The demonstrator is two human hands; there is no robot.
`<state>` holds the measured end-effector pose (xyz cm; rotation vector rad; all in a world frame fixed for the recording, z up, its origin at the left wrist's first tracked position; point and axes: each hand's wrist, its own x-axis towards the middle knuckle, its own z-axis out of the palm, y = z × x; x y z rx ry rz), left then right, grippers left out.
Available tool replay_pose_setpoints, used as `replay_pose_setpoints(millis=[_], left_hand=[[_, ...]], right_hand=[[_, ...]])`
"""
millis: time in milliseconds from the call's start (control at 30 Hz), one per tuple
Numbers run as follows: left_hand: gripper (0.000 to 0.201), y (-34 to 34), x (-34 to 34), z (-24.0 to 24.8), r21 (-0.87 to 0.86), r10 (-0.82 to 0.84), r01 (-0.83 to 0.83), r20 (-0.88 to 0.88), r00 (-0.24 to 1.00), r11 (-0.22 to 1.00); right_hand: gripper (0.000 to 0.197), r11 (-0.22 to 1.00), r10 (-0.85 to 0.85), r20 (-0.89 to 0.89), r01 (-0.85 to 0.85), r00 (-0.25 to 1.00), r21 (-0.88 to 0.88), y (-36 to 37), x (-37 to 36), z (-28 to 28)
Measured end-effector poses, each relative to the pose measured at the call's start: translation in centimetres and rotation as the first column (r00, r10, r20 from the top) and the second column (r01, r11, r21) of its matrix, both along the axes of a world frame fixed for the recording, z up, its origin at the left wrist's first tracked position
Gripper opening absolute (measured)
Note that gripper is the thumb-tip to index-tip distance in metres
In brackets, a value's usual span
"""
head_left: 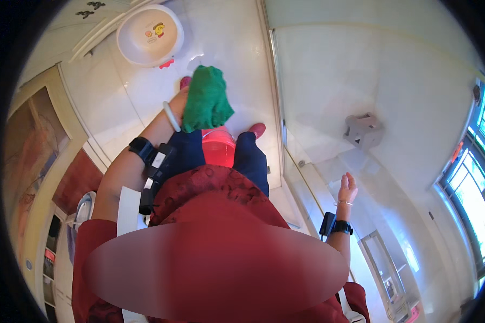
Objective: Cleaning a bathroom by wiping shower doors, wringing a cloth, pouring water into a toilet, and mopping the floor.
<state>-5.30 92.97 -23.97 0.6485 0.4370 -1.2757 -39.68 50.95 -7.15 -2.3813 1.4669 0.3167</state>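
Observation:
A crumpled green cloth [207,99] hangs from my left hand [181,103], raised in front of me. It covers most of that hand's fingers, which are closed on it. Partly behind the cloth, a red bucket [219,149] stands on the floor between my legs. My right hand [348,189] is out to the right with its fingers extended and nothing in it. It appears close to the glass partition, but whether it touches the glass I cannot tell.
A white basin [132,46] with a cartoon print is at the far left on the pale tiled floor. A grey stool [364,130] stands to the right, past the metal-edged partition [277,81]. A framed wall shelf [385,274] is at the lower right, near a barred window [474,183].

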Motion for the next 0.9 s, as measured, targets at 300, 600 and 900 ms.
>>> replay_pose_setpoints(millis=[300,600,900], left_hand=[[0.037,-16.3,-17.0,-0.7,0.136,-0.107,-0.01,0.821,0.561,0.991],[0.043,-12.2,-16.7,-11.7,0.226,-0.392,0.323,0.432,0.812,0.919],[0.041,-11.0,-14.4,-15.6,0.511,-0.733,0.528,0.428,0.528,0.679]], right_hand=[[0.067,0.242,-0.691,0.109,0.087,0.715,0.966,14.7,9.6,-12.6],[0.041,0.426,0.904,0.038,-0.905,0.425,-0.016,4.1,22.6,-20.4],[0.021,0.018,0.868,-0.419,-0.825,-0.267,0.565,0.2,1.0,-43.7]])
